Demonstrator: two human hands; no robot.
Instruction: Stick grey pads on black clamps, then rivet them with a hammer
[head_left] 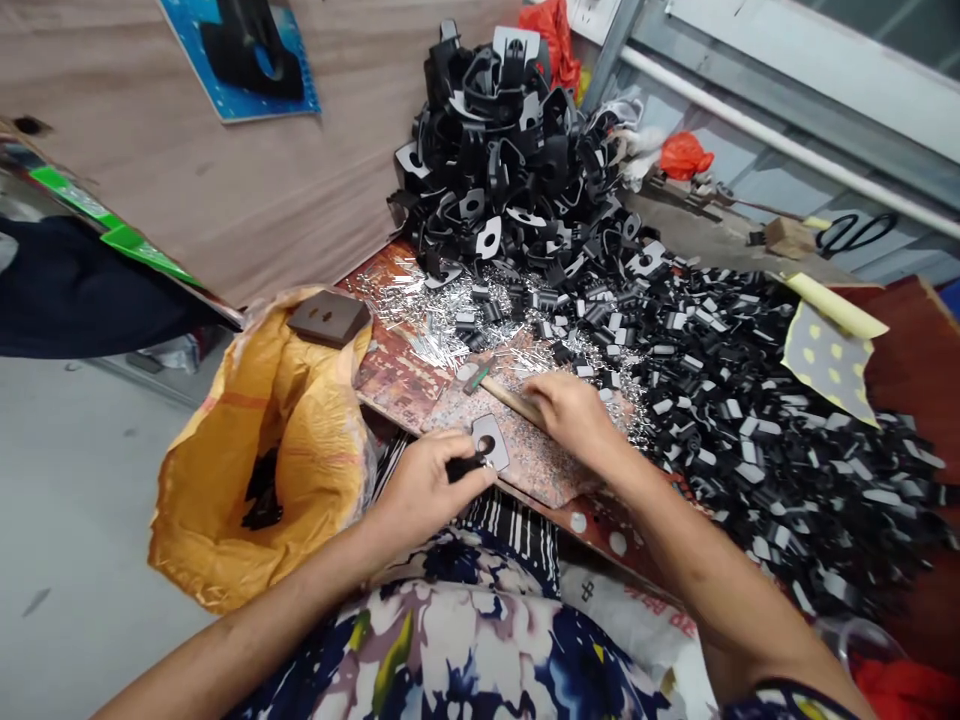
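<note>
Left hand (427, 482): thumb and fingers pinched on black plastic part (496, 432), at stone slab's (541, 472) front edge. Right hand (571, 412): fingers wrapped round hammer (510, 399) handle, head over slab. Beyond: loose metal pins (442, 347), heaped black pieces (517, 160). Open yellow sack (199, 475) left.

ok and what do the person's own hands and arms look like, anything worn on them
Both the left hand and right hand are ungloved, forearms bare, with no watch or bracelet visible. A dark blue patterned sleeve shows on the right arm; no left sleeve is in view.
</note>
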